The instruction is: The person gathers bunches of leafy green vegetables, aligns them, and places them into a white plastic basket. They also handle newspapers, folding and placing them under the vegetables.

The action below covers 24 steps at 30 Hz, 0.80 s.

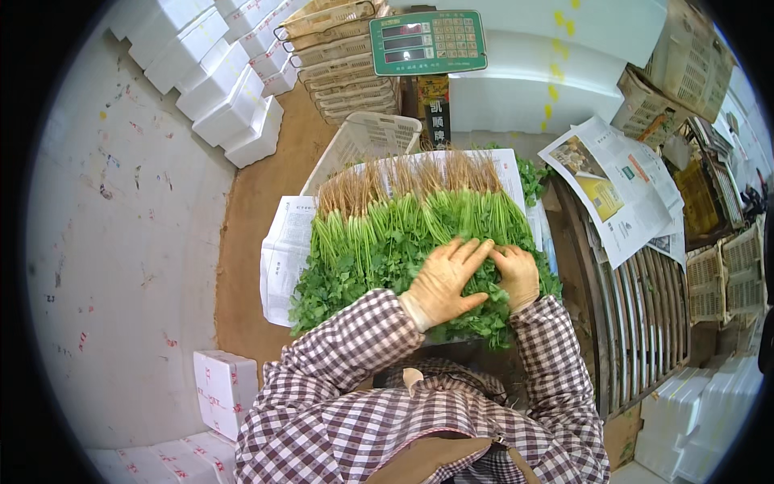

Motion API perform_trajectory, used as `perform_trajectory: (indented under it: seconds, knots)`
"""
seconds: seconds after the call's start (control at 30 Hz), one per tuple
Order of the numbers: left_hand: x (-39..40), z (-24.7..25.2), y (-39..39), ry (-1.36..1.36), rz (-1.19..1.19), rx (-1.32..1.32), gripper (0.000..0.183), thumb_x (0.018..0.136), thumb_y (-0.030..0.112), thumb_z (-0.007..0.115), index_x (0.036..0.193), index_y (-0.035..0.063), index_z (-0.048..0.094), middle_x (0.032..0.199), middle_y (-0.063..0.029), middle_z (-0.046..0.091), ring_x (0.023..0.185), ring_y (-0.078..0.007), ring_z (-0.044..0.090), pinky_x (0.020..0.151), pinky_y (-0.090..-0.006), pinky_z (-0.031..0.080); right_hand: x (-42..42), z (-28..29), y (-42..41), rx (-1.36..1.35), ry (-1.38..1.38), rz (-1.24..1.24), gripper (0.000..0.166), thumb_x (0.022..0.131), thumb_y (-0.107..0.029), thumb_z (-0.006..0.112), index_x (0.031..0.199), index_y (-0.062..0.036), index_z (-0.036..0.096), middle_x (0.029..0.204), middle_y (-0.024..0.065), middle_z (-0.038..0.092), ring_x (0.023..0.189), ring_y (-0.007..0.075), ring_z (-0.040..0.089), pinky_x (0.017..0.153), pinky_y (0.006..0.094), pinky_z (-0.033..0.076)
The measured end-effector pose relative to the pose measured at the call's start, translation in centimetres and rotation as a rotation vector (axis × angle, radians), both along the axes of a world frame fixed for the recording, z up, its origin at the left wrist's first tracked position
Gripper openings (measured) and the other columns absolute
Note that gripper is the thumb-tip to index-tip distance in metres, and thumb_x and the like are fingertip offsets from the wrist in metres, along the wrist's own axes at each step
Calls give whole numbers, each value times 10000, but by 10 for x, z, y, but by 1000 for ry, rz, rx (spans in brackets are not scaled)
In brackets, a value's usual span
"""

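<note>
Bundles of leafy green herbs with brown roots (375,242) lie side by side over printed newspaper sheets (284,254), their roots pointing away from me. My left hand (447,278), in a thin pale glove, rests flat on the leaves and stems right of the middle, fingers extended. Just to its right, my right hand (517,272) is gloved too and curls over the leaves at the right part of the row; whether its fingers grip any stems is hidden. The fingertips of both hands nearly meet. Newspaper also shows beyond the roots.
A green scale display (428,42) stands behind the herbs, near a pale plastic crate (381,136) and stacked crates (351,66). White foam boxes (242,115) line the left. At right, newspapers (623,187) lie on a slatted rack (644,320).
</note>
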<state>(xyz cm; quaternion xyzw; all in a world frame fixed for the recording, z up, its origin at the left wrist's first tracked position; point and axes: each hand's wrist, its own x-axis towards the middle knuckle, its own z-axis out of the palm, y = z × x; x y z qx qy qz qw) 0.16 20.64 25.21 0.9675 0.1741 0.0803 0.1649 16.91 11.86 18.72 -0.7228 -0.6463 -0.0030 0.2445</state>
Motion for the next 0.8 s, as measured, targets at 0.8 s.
perform_trajectory:
  seconds: [0.8]
  knots:
    - [-143, 52, 18, -98, 497, 57, 611, 882, 417, 595, 1356, 60, 447, 1365, -186, 466, 1267, -360, 431, 1066, -453, 324, 11, 62, 15, -118, 807, -288, 283, 920, -243, 596, 1120, -55, 665, 979, 97, 698, 901, 166, 657, 785, 289, 496]
